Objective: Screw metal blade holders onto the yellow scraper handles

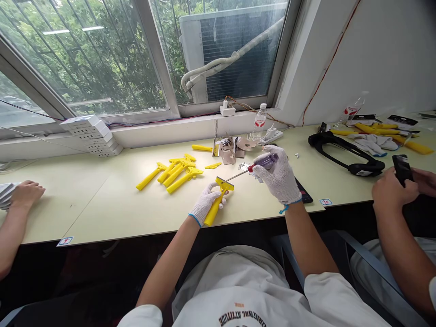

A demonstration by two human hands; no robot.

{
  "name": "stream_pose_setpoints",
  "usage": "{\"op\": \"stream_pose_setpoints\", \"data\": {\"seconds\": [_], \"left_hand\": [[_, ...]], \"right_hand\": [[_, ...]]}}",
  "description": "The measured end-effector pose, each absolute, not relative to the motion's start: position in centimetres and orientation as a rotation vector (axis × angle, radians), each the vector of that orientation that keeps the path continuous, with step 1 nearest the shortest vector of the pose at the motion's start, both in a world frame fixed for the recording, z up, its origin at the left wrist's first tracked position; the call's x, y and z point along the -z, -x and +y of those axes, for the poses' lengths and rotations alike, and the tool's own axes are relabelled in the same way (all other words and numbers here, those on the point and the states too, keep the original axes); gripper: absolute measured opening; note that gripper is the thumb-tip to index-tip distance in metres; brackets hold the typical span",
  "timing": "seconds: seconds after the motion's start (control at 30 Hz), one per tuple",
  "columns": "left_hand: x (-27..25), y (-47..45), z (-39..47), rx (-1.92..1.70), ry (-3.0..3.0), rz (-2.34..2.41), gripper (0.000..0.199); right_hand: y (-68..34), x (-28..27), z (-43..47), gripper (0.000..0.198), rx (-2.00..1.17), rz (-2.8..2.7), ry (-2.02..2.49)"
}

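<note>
Over the counter's [119, 200] near edge, the yellow scraper [212, 212] slants, head pointing away from the person, handle toward the lap. The left hand [206, 200] is curled round it; the right hand [279, 179] grips a screwdriver [266, 161], tip at the scraper's head.

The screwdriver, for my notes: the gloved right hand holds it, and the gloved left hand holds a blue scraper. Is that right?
Not quite: the head view shows the scraper in the gloved left hand is yellow. The gloved right hand does hold the screwdriver.
</note>
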State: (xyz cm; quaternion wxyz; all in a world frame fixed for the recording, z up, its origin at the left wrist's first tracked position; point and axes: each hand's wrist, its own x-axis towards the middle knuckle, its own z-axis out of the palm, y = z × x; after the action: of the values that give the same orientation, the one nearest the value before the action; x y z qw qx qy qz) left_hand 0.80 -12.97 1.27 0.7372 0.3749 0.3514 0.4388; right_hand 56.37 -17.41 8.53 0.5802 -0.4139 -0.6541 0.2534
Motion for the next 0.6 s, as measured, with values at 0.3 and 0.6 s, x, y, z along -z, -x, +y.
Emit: {"op": "stream_pose_setpoints", "data": {"seconds": [0.3, 0.6], "left_hand": [[-1.0, -1.0, -13.2, -0.953, -0.930, 0.771, 0.065], [-2.0, -1.2, -13.7, -0.998, -0.899, 0.797, 0.072]], "right_hand": [[-58.1, -8.3, -17.5, 0.067, -0.246, -1.449, 1.217], [-24.9, -10.7, -12.5, 0.051, -0.456, -1.892, 1.492]]}}
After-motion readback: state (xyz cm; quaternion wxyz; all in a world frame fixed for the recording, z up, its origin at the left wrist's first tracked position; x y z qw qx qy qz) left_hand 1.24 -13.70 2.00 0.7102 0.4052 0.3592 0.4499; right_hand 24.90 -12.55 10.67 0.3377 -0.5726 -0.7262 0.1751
